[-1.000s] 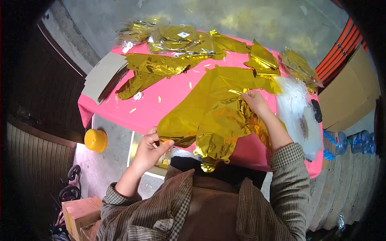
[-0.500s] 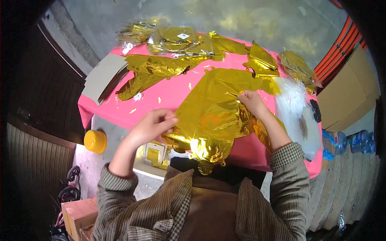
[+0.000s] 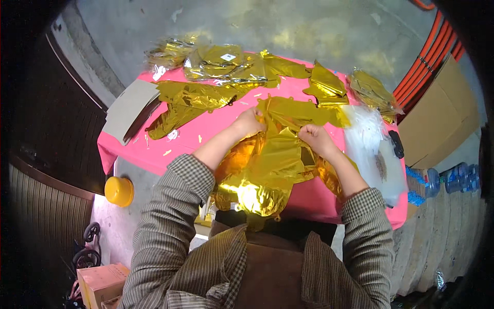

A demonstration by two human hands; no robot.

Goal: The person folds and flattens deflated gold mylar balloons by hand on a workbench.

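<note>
A large flat gold foil balloon (image 3: 272,159) lies over the near edge of the pink-covered table, its lower end hanging toward my lap. My left hand (image 3: 250,122) is closed on its left edge, near the upper part. On the other side, my right hand (image 3: 315,139) grips the foil in a fist. Between the two hands the foil is creased and partly folded over. Small looped tabs show along its rim. Another gold foil balloon (image 3: 193,98) lies flat behind my left hand, and a folded one (image 3: 327,85) rests beyond my right hand.
Clear bags of folded gold foil (image 3: 218,62) line the table's far side, with another bag (image 3: 374,90) at far right. Grey card sheets (image 3: 128,110) lie left, clear plastic bags (image 3: 368,134) right. A yellow tub (image 3: 119,191) stands below the table's left side.
My left hand has moved up and to the right and now grips the foil's edge. The balloon's left side has been drawn inward and folded. My right hand has barely moved.
</note>
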